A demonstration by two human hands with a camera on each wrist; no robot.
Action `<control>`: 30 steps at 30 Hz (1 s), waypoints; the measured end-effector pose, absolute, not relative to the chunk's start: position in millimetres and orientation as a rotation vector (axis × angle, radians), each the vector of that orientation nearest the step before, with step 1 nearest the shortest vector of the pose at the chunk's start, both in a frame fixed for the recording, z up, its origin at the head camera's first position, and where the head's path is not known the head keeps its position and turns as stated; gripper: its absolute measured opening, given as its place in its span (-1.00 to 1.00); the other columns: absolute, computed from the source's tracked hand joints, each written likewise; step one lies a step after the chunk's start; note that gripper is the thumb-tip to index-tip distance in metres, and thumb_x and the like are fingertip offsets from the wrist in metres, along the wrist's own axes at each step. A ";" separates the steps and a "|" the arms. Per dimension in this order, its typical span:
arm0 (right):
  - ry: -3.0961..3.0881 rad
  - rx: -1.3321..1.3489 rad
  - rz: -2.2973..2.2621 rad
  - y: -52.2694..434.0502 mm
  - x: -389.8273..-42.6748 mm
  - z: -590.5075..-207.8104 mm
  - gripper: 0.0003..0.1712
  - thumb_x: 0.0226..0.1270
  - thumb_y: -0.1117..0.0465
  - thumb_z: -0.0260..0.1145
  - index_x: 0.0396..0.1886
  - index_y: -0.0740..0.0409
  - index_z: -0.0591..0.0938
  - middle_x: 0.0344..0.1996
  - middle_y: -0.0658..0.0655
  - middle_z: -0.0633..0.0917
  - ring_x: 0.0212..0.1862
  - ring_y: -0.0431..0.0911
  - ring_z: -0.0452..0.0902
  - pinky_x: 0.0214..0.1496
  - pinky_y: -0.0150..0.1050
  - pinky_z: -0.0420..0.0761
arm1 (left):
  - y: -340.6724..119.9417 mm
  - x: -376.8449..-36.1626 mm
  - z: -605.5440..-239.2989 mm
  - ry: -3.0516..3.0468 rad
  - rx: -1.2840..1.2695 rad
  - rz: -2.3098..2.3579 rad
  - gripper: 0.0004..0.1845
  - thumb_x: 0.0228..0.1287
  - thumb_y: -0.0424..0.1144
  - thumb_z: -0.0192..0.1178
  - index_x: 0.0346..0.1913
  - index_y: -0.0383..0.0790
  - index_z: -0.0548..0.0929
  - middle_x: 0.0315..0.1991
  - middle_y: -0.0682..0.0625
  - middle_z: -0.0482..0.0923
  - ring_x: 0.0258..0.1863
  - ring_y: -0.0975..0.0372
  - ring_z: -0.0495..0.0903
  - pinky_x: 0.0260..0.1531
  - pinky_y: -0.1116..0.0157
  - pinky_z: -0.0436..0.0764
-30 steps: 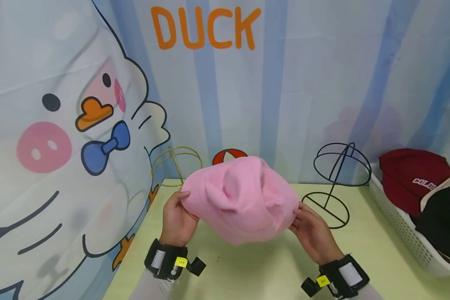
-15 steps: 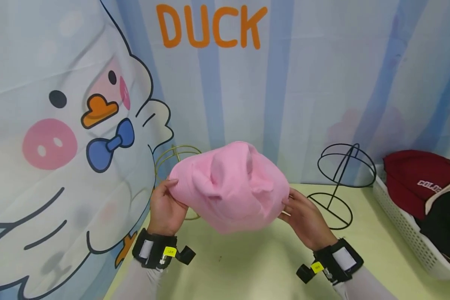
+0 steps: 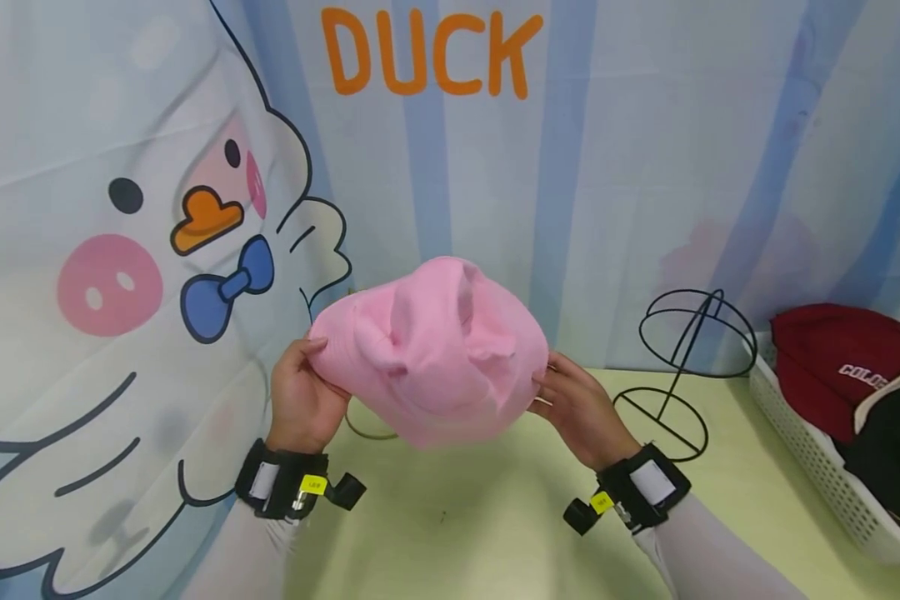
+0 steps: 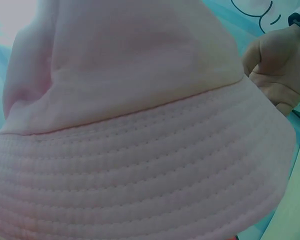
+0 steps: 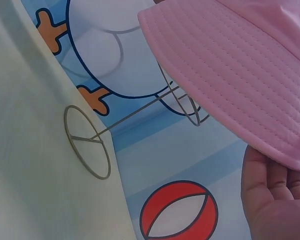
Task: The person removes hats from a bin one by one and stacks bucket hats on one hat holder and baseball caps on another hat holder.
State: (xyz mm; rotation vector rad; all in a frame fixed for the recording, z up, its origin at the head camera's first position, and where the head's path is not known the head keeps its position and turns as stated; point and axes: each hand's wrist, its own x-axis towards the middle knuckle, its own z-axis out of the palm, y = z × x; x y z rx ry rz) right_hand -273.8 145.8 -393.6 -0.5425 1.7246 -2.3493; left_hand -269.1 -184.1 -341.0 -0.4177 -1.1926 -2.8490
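Note:
A pink bucket hat [image 3: 435, 350] with a dented, crumpled crown is held up over the table between both hands. My left hand [image 3: 303, 400] grips the brim at its left end, thumb on top. On the opposite side my right hand [image 3: 581, 408] pinches the brim edge. Rows of stitching on the brim [image 4: 150, 175] fill the left wrist view. Behind the hat stands a gold wire hat stand [image 5: 87, 137], mostly hidden in the head view; the right wrist view shows its round base and stem, with the brim overlapping its top.
A black wire hat stand [image 3: 675, 375] stands at the back right of the pale table [image 3: 450, 542]. Right of it, a white basket [image 3: 817, 475] holds a dark red cap [image 3: 832, 367] and a black one [image 3: 896, 450]. A printed duck curtain [image 3: 480, 183] hangs behind.
Both hands have carried the hat leftward and a little upward in the head view, so it now covers most of the gold stand. The grip on the brim looks the same.

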 end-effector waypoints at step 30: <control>1.721 -0.569 -2.346 98.7 -312.6 -347.1 -0.54 0.57 0.27 0.01 0.40 0.21 0.36 0.01 -0.05 0.62 -0.03 -0.19 0.63 0.08 -0.27 0.66 | -226.1 -285.8 -307.0 -1.073 -0.362 -2.790 -0.76 0.54 -0.27 -0.25 0.15 -0.20 0.29 0.12 0.02 0.28 0.14 0.15 0.28 0.15 0.28 0.42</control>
